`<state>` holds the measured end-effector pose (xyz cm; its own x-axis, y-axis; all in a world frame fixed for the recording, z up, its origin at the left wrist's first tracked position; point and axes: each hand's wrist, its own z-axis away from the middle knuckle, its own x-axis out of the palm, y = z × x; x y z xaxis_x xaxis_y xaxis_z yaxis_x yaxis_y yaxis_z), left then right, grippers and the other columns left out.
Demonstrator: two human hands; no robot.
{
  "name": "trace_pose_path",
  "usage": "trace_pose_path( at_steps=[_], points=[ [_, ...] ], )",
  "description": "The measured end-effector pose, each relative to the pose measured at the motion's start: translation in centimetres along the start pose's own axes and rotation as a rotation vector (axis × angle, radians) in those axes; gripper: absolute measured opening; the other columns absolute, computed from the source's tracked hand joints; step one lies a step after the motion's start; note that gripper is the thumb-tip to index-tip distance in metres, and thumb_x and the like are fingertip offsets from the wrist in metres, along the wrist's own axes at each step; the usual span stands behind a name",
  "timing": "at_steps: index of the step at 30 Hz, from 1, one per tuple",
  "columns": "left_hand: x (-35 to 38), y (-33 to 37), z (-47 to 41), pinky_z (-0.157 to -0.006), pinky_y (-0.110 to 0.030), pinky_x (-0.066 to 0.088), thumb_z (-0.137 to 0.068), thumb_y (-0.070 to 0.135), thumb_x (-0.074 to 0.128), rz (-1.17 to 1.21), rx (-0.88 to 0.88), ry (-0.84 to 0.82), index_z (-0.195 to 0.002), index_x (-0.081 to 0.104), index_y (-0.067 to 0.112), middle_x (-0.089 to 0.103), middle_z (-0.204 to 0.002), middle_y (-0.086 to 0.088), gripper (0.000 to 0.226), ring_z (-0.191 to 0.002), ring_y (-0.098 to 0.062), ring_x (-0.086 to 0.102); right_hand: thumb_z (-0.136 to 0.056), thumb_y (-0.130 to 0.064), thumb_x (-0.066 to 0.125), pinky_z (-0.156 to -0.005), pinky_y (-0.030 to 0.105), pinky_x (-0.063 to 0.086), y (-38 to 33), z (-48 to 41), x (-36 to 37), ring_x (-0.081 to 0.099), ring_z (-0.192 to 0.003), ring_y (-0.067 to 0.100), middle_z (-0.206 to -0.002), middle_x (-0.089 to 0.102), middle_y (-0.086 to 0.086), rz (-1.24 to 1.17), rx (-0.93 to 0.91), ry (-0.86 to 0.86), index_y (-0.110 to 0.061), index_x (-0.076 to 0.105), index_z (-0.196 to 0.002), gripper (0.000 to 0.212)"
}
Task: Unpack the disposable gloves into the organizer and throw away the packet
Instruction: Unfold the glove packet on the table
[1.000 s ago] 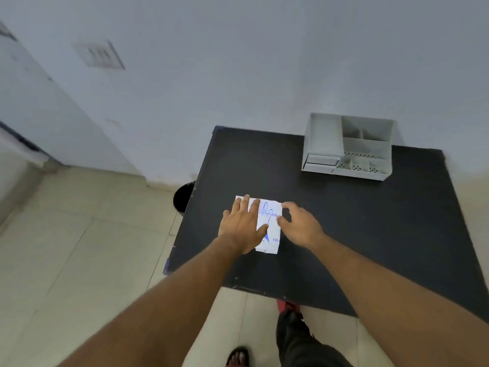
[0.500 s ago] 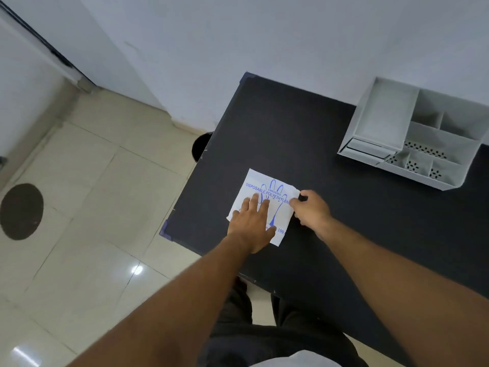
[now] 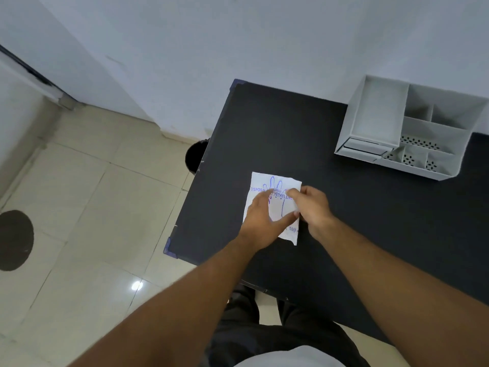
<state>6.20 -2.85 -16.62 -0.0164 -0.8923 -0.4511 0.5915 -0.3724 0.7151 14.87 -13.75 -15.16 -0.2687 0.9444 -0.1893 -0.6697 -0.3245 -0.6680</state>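
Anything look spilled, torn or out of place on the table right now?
Nothing stands out. The glove packet lies flat on the black table under both hands, no gloves spilled, and the organizer stands upright by the wall, compartments bare.

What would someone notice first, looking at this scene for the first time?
Probably the white glove packet with blue print, bright against the black table near its left edge, with the left hand and right hand both on it. Next, the grey organizer at the table's far right, its compartments empty. A dark bin peeks out beside the table's left edge.
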Motion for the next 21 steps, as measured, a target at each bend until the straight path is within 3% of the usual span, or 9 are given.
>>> trace_pose_path(
  at_steps=[2, 4, 8, 11, 14, 17, 18, 21],
  points=[
    [-0.6, 1.6, -0.3, -0.099, -0.027, 0.049, -0.081, 0.048, 0.078, 0.227, 0.013, 0.001, -0.133, 0.046, 0.033, 0.058, -0.130, 0.017, 0.064, -0.118, -0.001, 0.057, -0.085, -0.020, 0.069, -0.070, 0.038, 0.062, -0.8, 0.7, 0.3, 0.076, -0.078, 0.021, -0.084, 0.077, 0.005, -0.022, -0.124, 0.048, -0.010, 0.069, -0.085, 0.010],
    [-1.3, 3.1, -0.5, -0.086, -0.024, 0.055, -0.086, 0.028, 0.077, 0.390, 0.000, -0.021, -0.130, 0.053, 0.027, 0.066, -0.120, 0.013, 0.050, -0.104, -0.005, 0.066, -0.082, -0.026, 0.072, -0.074, 0.040, 0.062, -1.5, 1.6, 0.4, 0.075, -0.079, 0.019, -0.081, 0.076, 0.001, -0.017, -0.262, 0.090, -0.013, 0.071, -0.083, 0.013],
    [-1.8, 4.3, -0.7, -0.071, -0.030, 0.062, -0.095, 0.025, 0.066, 0.582, -0.081, -0.052, -0.120, 0.069, 0.018, 0.076, -0.108, -0.002, 0.026, -0.093, -0.018, 0.075, -0.082, -0.035, 0.074, -0.072, 0.026, 0.058, -2.1, 3.7, 0.6, 0.072, -0.076, 0.006, -0.079, 0.075, -0.008, 0.054, -0.417, 0.144, -0.023, 0.073, -0.082, 0.013],
    [-1.9, 3.5, -0.9, -0.064, -0.029, 0.059, -0.095, 0.019, 0.062, 0.537, -0.119, -0.068, -0.109, 0.072, 0.014, 0.077, -0.100, -0.005, 0.018, -0.086, -0.020, 0.075, -0.085, -0.032, 0.067, -0.078, 0.026, 0.058, -1.3, 4.2, 0.7, 0.070, -0.081, 0.002, -0.082, 0.074, -0.016, 0.122, -0.376, 0.146, -0.027, 0.074, -0.090, 0.010],
    [-2.0, 1.3, -1.2, -0.062, -0.020, 0.054, -0.096, 0.007, 0.057, 0.330, -0.162, -0.065, -0.115, 0.067, 0.011, 0.073, -0.101, -0.002, 0.021, -0.085, -0.015, 0.070, -0.092, -0.029, 0.057, -0.089, 0.031, 0.054, 0.4, 3.9, 0.8, 0.065, -0.096, 0.007, -0.098, 0.069, -0.020, 0.195, -0.278, 0.104, -0.029, 0.073, -0.106, 0.021],
    [-2.2, -1.0, -1.7, -0.086, -0.036, 0.059, -0.092, 0.002, 0.058, 0.208, -0.213, -0.004, -0.130, 0.057, 0.014, 0.071, -0.117, -0.005, 0.040, -0.103, -0.022, 0.070, -0.098, -0.023, 0.050, -0.097, 0.028, 0.046, 2.3, 3.5, 0.7, 0.059, -0.113, 0.011, -0.127, 0.066, -0.009, 0.301, -0.237, 0.034, -0.023, 0.068, -0.125, 0.032],
    [-2.3, -1.6, -1.8, -0.086, -0.036, 0.059, -0.091, 0.003, 0.059, 0.201, -0.234, 0.027, -0.136, 0.052, 0.016, 0.070, -0.119, -0.006, 0.047, -0.103, -0.023, 0.070, -0.099, -0.020, 0.048, -0.101, 0.028, 0.045, 2.9, 3.4, 0.7, 0.057, -0.119, 0.012, -0.133, 0.064, -0.007, 0.326, -0.222, 0.016, -0.021, 0.067, -0.129, 0.035],
    [-2.9, -2.3, -2.0, -0.068, -0.022, 0.052, -0.091, 0.001, 0.065, 0.212, -0.290, 0.090, -0.150, 0.039, 0.020, 0.071, -0.116, -0.008, 0.067, -0.097, -0.018, 0.071, -0.099, -0.014, 0.047, -0.107, 0.029, 0.042, 4.3, 3.0, 0.8, 0.052, -0.130, 0.017, -0.141, 0.059, -0.002, 0.385, -0.171, -0.030, -0.019, 0.062, -0.134, 0.038]
  ],
)
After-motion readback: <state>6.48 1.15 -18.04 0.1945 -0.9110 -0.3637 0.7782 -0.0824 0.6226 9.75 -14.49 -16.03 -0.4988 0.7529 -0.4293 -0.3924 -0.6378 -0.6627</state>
